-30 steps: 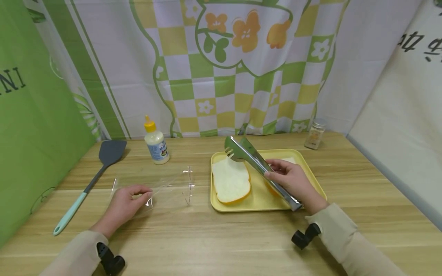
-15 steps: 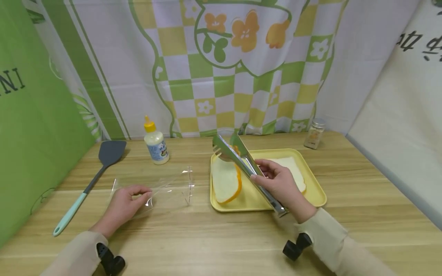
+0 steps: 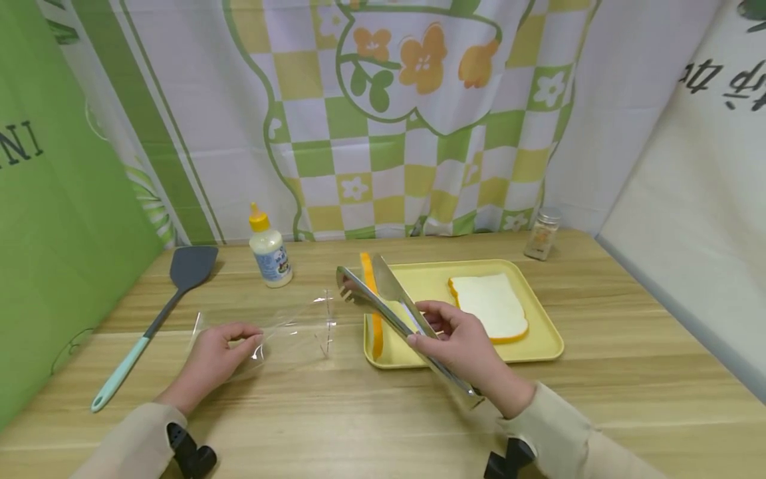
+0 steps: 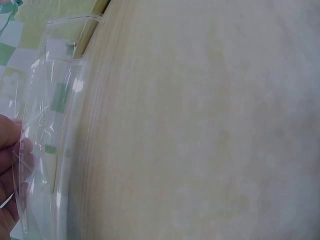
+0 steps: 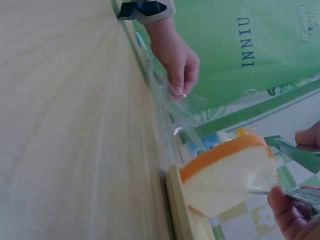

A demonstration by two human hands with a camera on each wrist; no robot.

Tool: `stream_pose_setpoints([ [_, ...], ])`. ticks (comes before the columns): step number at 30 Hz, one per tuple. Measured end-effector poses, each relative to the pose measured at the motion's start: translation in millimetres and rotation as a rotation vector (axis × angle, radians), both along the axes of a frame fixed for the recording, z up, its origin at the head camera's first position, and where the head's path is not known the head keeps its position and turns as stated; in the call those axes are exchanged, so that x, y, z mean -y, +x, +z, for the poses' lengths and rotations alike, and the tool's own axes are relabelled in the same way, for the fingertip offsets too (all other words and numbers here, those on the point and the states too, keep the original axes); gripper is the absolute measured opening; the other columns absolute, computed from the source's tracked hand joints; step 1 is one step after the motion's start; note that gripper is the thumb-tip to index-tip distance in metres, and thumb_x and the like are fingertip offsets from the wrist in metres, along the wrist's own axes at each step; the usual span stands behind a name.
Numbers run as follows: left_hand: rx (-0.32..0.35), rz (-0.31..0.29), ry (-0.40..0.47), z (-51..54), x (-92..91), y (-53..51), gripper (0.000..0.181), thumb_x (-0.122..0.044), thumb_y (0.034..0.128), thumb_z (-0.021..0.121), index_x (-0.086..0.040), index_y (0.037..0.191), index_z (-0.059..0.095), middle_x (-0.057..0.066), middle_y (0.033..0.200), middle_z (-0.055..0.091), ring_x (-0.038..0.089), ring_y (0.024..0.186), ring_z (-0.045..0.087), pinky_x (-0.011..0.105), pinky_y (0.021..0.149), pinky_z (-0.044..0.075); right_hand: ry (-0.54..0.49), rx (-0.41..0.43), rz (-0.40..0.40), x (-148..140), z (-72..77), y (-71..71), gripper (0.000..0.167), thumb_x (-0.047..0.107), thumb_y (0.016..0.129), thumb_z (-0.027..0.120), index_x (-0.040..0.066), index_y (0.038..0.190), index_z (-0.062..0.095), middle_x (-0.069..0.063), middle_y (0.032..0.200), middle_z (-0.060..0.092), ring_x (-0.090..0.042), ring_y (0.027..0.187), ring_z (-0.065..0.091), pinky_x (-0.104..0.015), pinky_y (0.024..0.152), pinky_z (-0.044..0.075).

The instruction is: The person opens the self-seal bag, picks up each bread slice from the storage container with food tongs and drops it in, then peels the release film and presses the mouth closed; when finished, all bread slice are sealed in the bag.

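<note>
My right hand (image 3: 469,346) grips metal tongs (image 3: 389,316), whose two ends pinch a bread slice (image 3: 377,336). That slice stands on edge at the left end of a yellow tray (image 3: 419,279), its orange crust turned up. From the right wrist view, a white face of the bread slice (image 5: 225,175) shows above the tray rim. Farther right on the tray, a second slice (image 3: 497,306) lies flat. To the left, my left hand (image 3: 215,356) pinches the near-left side of a clear plastic bag (image 3: 296,326) on the table.
A grey spatula (image 3: 194,266) with a mint handle lies at the far left. Behind the bag stands a squeeze bottle (image 3: 272,256) with a yellow cap. A small spice jar (image 3: 541,236) is at the back right. Printed curtain (image 3: 389,153) hangs behind the wooden table.
My right hand has moved left with the tongs, which took hold of the left slice and tipped it up on edge. The second slice came into full view. My left hand stays put.
</note>
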State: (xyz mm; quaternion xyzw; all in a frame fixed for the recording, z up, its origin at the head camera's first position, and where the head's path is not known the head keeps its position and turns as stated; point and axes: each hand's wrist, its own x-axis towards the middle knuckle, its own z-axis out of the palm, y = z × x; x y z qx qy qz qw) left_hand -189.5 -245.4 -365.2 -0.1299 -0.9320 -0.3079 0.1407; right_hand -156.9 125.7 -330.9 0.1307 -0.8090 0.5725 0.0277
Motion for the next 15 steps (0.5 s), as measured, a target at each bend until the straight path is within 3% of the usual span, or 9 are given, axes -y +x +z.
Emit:
stream_pose_setpoints([
  [7,0.023,-0.005,0.007,-0.4,-0.3,-0.6,0.011,-0.009,0.085,0.064,-0.004,0.092,0.072,0.01,0.092,0.07,0.025,0.089,0.063,0.044,0.078,0.051,-0.016,-0.008,-0.035,7.2,0.2,7.1,0.039,0.007,0.077,0.072,0.0,0.114,0.061,-0.011,0.088,0.064,-0.013,0.069,0.056,-0.022,0.059,0.048],
  [15,0.009,0.003,0.003,1.4,-1.4,0.5,0.011,-0.01,0.0848,0.065,-0.004,0.091,0.072,0.01,0.091,0.07,0.027,0.089,0.064,0.045,0.078,0.05,-0.028,-0.072,-0.064,4.6,2.2,8.4,0.031,0.0,0.079,0.068,-0.003,0.109,0.064,-0.01,0.078,0.063,-0.009,0.062,0.052,-0.02,0.055,0.046],
])
